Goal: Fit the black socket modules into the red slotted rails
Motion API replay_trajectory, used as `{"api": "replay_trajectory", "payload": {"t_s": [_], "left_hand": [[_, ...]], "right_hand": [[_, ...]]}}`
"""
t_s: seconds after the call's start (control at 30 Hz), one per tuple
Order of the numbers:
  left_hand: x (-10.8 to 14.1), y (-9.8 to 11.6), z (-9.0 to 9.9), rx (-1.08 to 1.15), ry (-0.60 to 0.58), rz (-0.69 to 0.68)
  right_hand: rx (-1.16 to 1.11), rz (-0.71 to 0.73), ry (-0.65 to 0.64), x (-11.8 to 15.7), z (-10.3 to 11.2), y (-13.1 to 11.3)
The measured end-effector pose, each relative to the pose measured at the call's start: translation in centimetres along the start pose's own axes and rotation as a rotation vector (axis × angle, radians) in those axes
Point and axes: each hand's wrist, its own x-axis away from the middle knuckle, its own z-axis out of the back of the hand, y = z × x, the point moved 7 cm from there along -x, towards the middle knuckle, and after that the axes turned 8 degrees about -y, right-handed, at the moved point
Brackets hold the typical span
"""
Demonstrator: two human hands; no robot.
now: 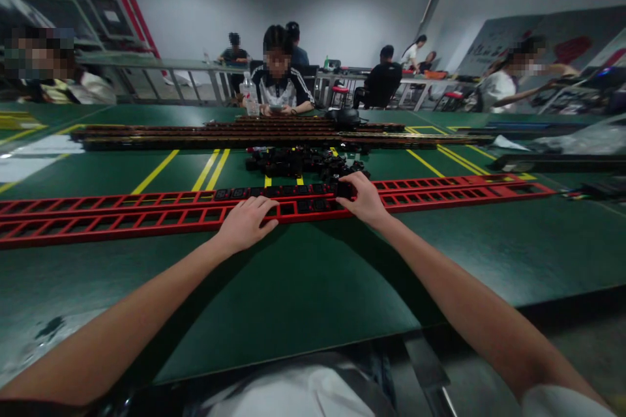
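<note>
Two long red ladder-shaped frames (161, 224) lie side by side across the green table. Small square black socket modules (315, 205) fill several slots near their middle. My left hand (249, 225) grips the near frame, its fingers curled over the rail and the thumb on the near side. Between the thumb and fingers of my right hand (362, 201) is a black socket module (343, 190), held at the slots to the right of the seated ones. The underside of that module is hidden. Just beyond the frames lies a pile of loose black modules (293, 161).
Behind the pile, long dark rails (210, 137) are stacked across the green table (303, 293). A plastic bottle (248, 94) stands near a person (278, 78) seated opposite. Clear plastic wrap (581, 140) and a dark bar (552, 163) lie at the right.
</note>
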Motion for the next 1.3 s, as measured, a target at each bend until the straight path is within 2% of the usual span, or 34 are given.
{"api": "replay_trajectory", "payload": {"t_s": [0.23, 0.5, 0.63, 0.93, 1.13, 1.3], "left_hand": [[0.1, -0.2, -0.2, 0.020, 0.023, -0.010], [0.1, -0.2, -0.1, 0.020, 0.026, -0.020], [0.1, 0.0, 0.1, 0.018, 0.025, -0.022], [0.0, -0.1, -0.1, 0.012, 0.025, -0.016], [0.0, -0.5, 0.0, -0.044, -0.010, -0.017], [0.5, -2.0, 0.5, -0.094, -0.082, -0.006]], "right_hand": [[-0.024, 0.007, -0.072, -0.1, -0.4, -0.9], [0.068, -0.089, 0.052, 0.3, 1.5, -1.6], [-0.010, -0.081, 0.014, 0.1, 1.0, -1.4], [-0.100, 0.045, -0.157, 0.2, -1.0, -1.1], [-0.168, 0.010, -0.129, 0.4, -0.9, -0.6], [-0.207, -0.067, -0.098, 0.6, -0.8, 0.0]]}}
